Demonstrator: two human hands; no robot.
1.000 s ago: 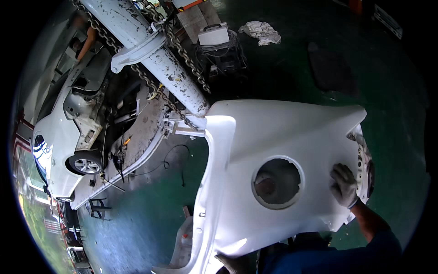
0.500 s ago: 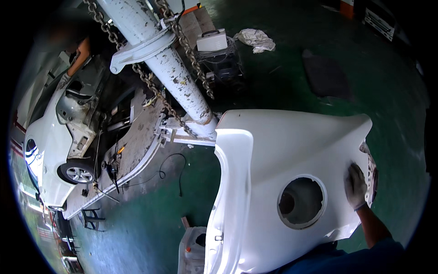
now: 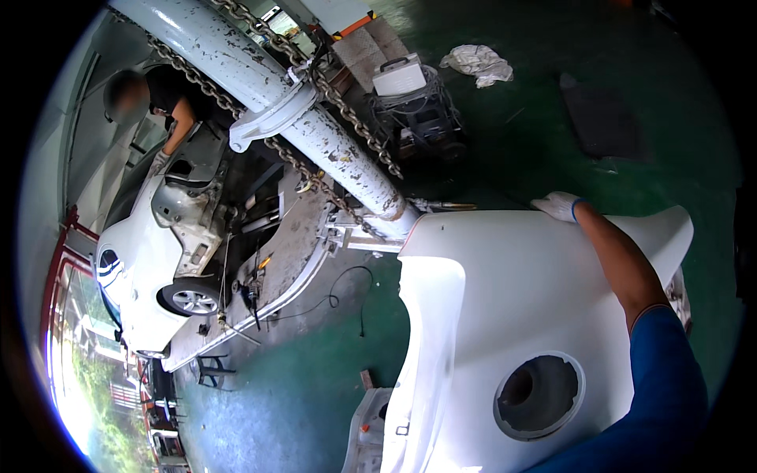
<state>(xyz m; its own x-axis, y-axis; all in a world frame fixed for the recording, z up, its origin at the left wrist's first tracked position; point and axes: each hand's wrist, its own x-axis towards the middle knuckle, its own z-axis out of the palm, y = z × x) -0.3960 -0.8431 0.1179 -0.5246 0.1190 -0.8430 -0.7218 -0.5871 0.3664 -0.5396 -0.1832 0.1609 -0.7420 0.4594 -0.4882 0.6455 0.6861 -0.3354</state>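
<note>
A large white car body panel (image 3: 544, 299), like a rear quarter panel, stands in front of me. It has a round opening (image 3: 540, 398) in its lower part and a bent flange (image 3: 432, 331) down its left side. My right hand (image 3: 558, 206), in a pale work glove, rests on the panel's far edge with its fingers toward the left. The fingers look extended, though their tips are partly hidden. Across the panel's right side reaches my right arm in a blue sleeve. My left hand is out of view.
A thick white post (image 3: 339, 158) with chains (image 3: 355, 118) slants down to a platform (image 3: 296, 268) beyond the panel. On the left, a person (image 3: 181, 118) leans over a partly stripped white car (image 3: 138, 260). A wheeled machine (image 3: 418, 106) and crumpled sheet (image 3: 479, 63) are farther back.
My right hand has moved from the panel's right side, near the round opening, up to its far edge. The view has shifted, so the surroundings sit lower and farther right.
</note>
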